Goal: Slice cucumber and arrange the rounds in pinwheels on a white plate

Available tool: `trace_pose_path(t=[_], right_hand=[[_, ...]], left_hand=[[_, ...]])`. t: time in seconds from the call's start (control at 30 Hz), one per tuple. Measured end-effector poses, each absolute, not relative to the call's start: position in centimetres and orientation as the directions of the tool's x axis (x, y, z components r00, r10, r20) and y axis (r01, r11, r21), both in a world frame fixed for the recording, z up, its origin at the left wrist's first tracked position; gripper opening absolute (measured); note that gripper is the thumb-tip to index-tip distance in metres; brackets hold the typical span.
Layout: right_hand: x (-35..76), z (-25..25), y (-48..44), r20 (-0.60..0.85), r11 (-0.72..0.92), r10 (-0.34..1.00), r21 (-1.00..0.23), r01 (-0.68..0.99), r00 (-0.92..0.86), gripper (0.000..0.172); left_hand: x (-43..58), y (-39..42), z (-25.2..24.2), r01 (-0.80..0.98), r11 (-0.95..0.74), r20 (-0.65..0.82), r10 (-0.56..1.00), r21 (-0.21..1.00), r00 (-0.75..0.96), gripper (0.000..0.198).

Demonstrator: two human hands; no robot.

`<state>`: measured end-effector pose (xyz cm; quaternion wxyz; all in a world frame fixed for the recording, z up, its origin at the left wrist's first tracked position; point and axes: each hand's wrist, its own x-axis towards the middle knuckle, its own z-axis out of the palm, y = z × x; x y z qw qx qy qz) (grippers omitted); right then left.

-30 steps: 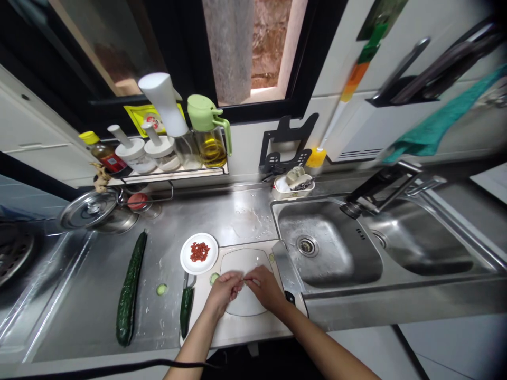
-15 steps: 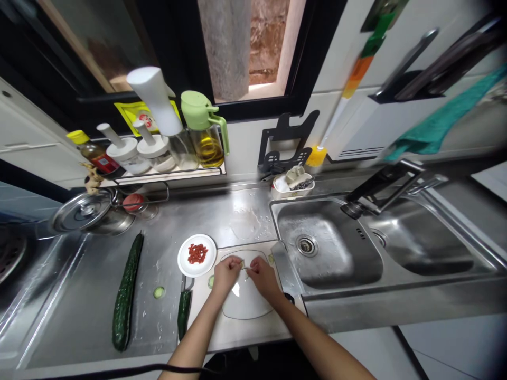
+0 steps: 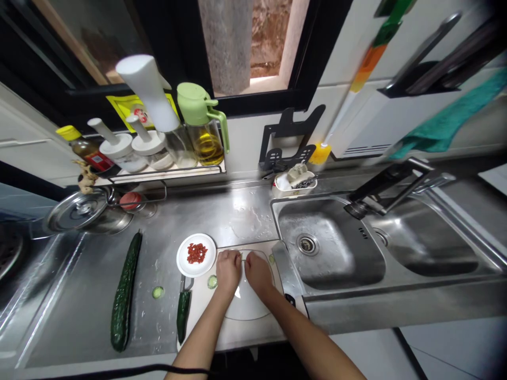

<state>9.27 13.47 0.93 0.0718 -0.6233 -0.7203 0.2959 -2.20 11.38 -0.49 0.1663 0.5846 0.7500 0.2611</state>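
Observation:
My left hand [image 3: 228, 270] and my right hand [image 3: 259, 273] are closed, fingertips almost together, over the far half of a white squarish plate [image 3: 246, 309]. Between them shows a sliver of a thin pale-green cucumber piece [image 3: 243, 257]; the fingers hide most of it. Under the plate lies a pale cutting board [image 3: 200, 314]. A round cucumber slice [image 3: 212, 282] rests on the board left of my left hand. On its right side lies a broad cleaver [image 3: 288, 268], with a small green bit [image 3: 271, 259] beside the blade.
A small white plate of chopped red pieces [image 3: 191, 270] sits at the board's far left corner. A cut cucumber [image 3: 182, 316], another slice [image 3: 158, 292] and a long cucumber [image 3: 125, 295] lie to the left. At right is a double sink [image 3: 332, 243]; a condiment shelf [image 3: 170, 177] stands behind.
My hands have turned so their backs face up and have come closer together, covering more of the thin piece. The view has shifted slightly.

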Motion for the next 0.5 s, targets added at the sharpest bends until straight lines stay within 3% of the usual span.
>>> trace_pose_path(t=[0.5], right_hand=[[10.3, 0.5, 12.2, -0.121, 0.257, 0.932, -0.444, 0.858, -0.341, 0.016]], left_hand=[[-2.5, 10.1, -1.3, 0.862, 0.0, 0.248, 0.958, 0.507, -0.146, 0.019]])
